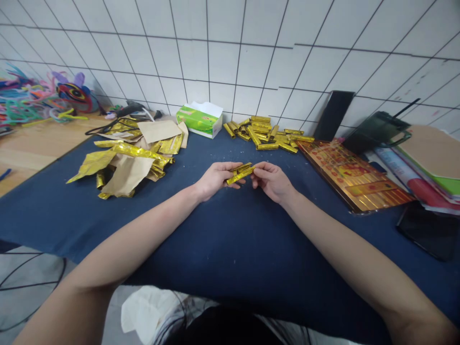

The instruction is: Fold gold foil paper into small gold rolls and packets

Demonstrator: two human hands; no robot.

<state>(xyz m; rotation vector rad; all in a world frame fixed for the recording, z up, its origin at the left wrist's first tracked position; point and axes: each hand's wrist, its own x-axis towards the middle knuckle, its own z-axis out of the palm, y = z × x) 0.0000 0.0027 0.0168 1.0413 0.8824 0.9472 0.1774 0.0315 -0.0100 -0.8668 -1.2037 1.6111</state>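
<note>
Between my two hands is a small piece of folded gold foil paper point(240, 174), shaped like a narrow open trough. My left hand point(217, 179) grips its left end, thumb on top and fingers underneath. At the other end, my right hand point(269, 179) pinches the corner between thumb and fingertips. Behind the hands, against the wall, lies a heap of finished-looking gold paper tubes point(266, 132). Off to the left is a loose pile of crumpled gold and brown paper scraps point(129, 172).
A green tissue box point(199, 120) stands by the tiled wall. On the right are a flat orange-gold packet point(359, 179), a leaning phone point(333, 115), a dark cup point(377, 132) and a black device point(429, 230). Coloured pipe cleaners point(32, 103) lie far left on a wooden surface.
</note>
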